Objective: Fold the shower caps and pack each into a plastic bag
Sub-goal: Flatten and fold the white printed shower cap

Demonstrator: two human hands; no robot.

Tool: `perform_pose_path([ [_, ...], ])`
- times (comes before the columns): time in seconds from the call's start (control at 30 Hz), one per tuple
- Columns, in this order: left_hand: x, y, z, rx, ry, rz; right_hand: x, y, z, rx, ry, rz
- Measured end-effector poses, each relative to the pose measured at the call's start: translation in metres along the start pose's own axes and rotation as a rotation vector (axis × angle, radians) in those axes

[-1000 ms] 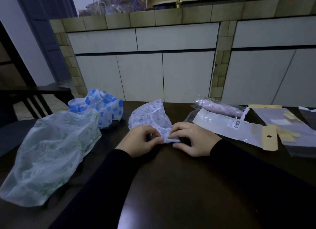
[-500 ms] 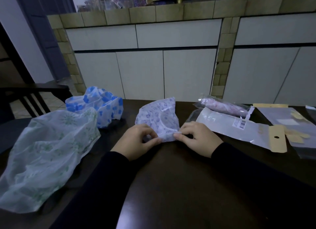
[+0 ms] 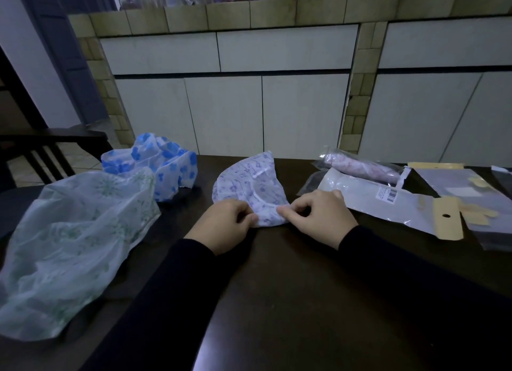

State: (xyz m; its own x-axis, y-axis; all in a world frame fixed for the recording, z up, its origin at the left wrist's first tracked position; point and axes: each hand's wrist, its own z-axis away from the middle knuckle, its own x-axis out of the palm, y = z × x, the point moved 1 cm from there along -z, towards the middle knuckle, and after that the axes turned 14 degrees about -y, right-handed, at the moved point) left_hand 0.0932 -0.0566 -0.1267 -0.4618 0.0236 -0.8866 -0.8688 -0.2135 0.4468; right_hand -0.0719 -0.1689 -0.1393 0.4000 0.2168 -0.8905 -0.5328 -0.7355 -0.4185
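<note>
A: Three loose caps are seen on the dark counter (image 3: pixel 277 301). At the far left a green-print shower cap (image 3: pixel 72 240) is spread in a crumpled heap, and a blue-flowered shower cap (image 3: pixel 155 165) is slumped just behind it.

B: And the one being worked?

A: In the middle, the purple-print shower cap (image 3: pixel 249 188) is laid flat on the counter in a folded wedge. Its near edge is pinched by the left hand (image 3: pixel 224 226) on one side and by the right hand (image 3: pixel 318 218) on the other, fingers curled on the film.

B: What could be spoiled here?

A: The film looks thin, slick and springy, with a gathered elastic band showing through it. If the pinch is loosened, the fold could probably spring open; trapped air could puff it too fat for a sleeve.

B: And to the right?

A: An empty plastic bag (image 3: pixel 388 204) with a barcode label and a card header lies glossy and flat just beside the right hand. Behind it a packed pink cap (image 3: pixel 363 167) is seen rolled in its sleeve. More flat bags (image 3: pixel 465 188) are stacked at the far right, and could be dragged askew by a sleeve.
</note>
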Motion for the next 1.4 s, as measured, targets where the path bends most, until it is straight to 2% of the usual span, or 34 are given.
perform_pose_path([
  [0.23,0.003,0.003,0.001,0.0,0.028,0.03,0.001,-0.006,0.0,0.035,0.065,0.042],
  [0.33,0.003,0.006,0.004,0.022,0.011,0.016,-0.001,-0.009,0.0,-0.057,0.161,0.199],
  [0.43,0.004,0.009,0.004,-0.002,0.017,-0.033,0.004,-0.015,-0.002,-0.238,0.217,0.384],
  [0.57,0.004,0.011,0.004,-0.038,0.027,-0.022,0.003,-0.015,-0.003,-0.306,0.191,0.438],
  [0.67,0.003,0.01,0.005,-0.061,0.037,0.021,0.002,-0.013,-0.002,-0.273,0.156,0.437],
  [0.8,0.001,0.005,0.006,-0.07,0.02,0.049,0.002,-0.014,0.001,-0.191,0.006,0.398],
  [0.93,-0.005,-0.001,0.012,-0.085,-0.025,-0.116,-0.003,-0.008,-0.001,-0.15,-0.124,0.246],
  [1.13,-0.007,-0.003,0.012,-0.071,0.006,-0.173,0.0,-0.008,-0.002,-0.189,-0.068,0.331],
  [1.27,-0.007,-0.003,0.01,0.103,0.207,-0.239,0.0,-0.008,-0.006,-0.192,-0.024,0.303],
  [1.4,-0.006,-0.012,0.006,0.109,0.1,-0.027,0.0,-0.004,-0.009,-0.184,-0.045,0.296],
])
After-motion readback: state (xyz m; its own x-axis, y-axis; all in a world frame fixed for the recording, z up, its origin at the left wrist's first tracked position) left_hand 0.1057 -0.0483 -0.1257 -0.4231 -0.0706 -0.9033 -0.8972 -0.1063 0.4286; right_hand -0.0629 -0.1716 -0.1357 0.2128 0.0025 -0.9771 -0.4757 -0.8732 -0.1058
